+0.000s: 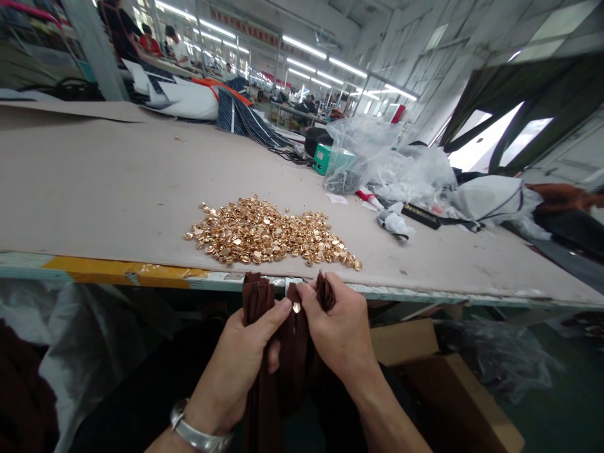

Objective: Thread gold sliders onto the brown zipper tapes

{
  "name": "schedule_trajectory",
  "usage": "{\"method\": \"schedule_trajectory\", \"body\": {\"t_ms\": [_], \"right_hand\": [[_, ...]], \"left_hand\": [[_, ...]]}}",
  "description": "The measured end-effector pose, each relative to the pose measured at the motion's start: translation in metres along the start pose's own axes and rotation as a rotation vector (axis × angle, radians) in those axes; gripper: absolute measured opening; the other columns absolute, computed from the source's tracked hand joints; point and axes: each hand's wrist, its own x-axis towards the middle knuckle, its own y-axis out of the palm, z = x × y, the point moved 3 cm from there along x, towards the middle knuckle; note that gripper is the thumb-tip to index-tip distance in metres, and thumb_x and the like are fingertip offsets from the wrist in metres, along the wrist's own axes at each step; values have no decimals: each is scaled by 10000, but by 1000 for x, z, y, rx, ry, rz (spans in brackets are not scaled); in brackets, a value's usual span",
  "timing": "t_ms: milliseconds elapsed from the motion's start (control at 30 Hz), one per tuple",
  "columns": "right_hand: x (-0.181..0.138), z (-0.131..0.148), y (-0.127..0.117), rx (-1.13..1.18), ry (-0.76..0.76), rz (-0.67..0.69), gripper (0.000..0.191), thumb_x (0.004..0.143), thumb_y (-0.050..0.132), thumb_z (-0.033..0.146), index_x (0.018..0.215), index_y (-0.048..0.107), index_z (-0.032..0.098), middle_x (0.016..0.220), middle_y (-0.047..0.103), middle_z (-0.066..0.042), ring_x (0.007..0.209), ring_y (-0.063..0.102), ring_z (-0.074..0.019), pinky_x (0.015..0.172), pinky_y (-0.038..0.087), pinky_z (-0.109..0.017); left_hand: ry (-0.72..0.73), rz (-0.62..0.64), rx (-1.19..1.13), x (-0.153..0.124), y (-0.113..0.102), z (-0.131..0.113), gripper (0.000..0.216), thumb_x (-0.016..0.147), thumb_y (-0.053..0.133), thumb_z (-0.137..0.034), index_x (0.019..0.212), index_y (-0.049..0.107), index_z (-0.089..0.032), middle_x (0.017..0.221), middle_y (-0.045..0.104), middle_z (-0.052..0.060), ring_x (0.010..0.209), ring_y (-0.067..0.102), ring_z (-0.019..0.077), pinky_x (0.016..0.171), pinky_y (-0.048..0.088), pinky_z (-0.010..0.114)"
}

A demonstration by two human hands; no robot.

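Our left grip [240, 355] clasps brown zipper strips [257, 301]; our right grip [343, 327] pinches more of them, near the heap of gold metal pieces [264, 234] on the table [108, 182].

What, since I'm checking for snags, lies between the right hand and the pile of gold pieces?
Only the table's front edge stands between the right hand and the gold pile; nothing else visibly blocks the way. That hand does hold brown fabric.
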Motion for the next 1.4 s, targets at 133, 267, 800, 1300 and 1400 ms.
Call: {"method": "schedule_trajectory", "body": {"t_ms": [133,267,800,1300,1400], "right_hand": [[20,13,-7,-179,-95,-120,241,833,585,310,646,486,194,567,500,43,540,448,-123,541,313,-257],[23,13,-3,190,12,100,116,825,614,306,833,598,191,665,585,32,613,527,-129,582,386,-237],[36,10,-21,-339,-67,66,203,852,564,320,713,624,186,661,635,-22,611,556,-162,576,345,-275],[24,13,-11,-333,-191,155,99,847,579,261,787,619,192,713,647,-12,652,586,-167,603,392,-263],[0,7,-17,-78,-122,262,117,866,580,292,837,646,199,726,647,5,634,577,-139,607,423,-242]], "left_hand": [[-41,-43,-62,1,4,-2,359,663,734,-480,625,552,-173,364,395,-85,334,328,51,358,246,170],[-28,-26,-63,2,5,-2,300,643,761,-406,674,585,-165,407,437,-77,345,339,46,356,245,164],[-8,78,-147,-11,1,10,240,658,744,-339,713,601,-155,469,467,-67,351,312,29,373,231,176],[-37,161,-109,-14,-3,8,148,729,669,-291,760,590,-170,460,429,-82,385,330,50,401,242,185],[-39,140,-72,-14,-5,9,156,729,668,-293,724,579,-166,471,430,-78,392,333,50,398,234,185]]}}
